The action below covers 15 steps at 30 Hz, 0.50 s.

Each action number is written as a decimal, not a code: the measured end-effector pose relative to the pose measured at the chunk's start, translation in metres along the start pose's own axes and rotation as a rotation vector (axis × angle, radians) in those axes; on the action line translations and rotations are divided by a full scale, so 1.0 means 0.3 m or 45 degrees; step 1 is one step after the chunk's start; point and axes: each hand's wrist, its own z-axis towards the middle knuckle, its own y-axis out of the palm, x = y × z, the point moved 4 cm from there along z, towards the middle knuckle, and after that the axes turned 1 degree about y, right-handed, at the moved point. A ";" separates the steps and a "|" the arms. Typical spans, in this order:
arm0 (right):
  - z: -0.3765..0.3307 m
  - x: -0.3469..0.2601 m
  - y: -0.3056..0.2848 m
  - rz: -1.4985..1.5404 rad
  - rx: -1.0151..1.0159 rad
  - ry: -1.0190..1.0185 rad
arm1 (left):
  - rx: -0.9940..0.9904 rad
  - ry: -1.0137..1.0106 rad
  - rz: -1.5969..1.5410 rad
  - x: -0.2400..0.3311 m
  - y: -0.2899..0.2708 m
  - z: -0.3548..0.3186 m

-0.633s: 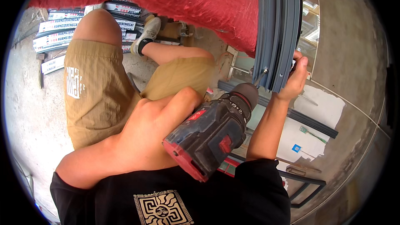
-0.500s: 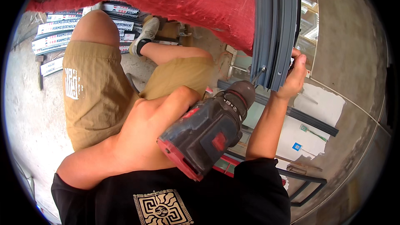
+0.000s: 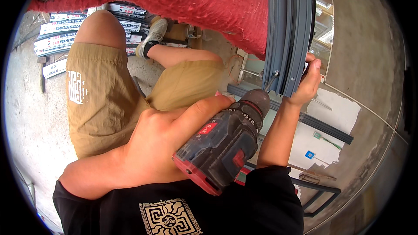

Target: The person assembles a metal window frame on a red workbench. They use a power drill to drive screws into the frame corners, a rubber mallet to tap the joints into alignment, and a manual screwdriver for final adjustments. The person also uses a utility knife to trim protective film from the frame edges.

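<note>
My left hand (image 3: 161,143) is wrapped around a black and red cordless drill (image 3: 222,141), index finger lying along its body. The drill's bit (image 3: 271,79) points up and right and meets the lower end of a grey aluminium frame profile (image 3: 289,30). That profile stands against the edge of a red carpeted bench top (image 3: 196,0). My right hand (image 3: 308,80) grips the profile's lower end from the right side, thumb on its outer face.
My legs in khaki shorts (image 3: 100,100) and a grey shoe (image 3: 152,37) are below the bench. Wrapped long profiles (image 3: 56,39) lie stacked on the concrete floor at upper left. A dark profile (image 3: 322,126), a white sheet (image 3: 324,141) and a black metal frame (image 3: 320,191) lie at right.
The drill has shifted only slightly, its bit staying at the lower end of the grey profile. My right hand keeps its hold on the profile.
</note>
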 end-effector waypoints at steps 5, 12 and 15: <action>-0.001 0.010 -0.003 0.018 0.015 -0.003 | -0.010 -0.014 0.052 0.006 0.007 -0.008; 0.000 0.001 0.005 0.023 0.011 0.022 | 0.026 0.027 0.037 -0.003 0.008 -0.002; -0.002 -0.001 0.002 0.026 0.006 0.025 | 0.008 -0.016 0.001 0.004 0.014 -0.006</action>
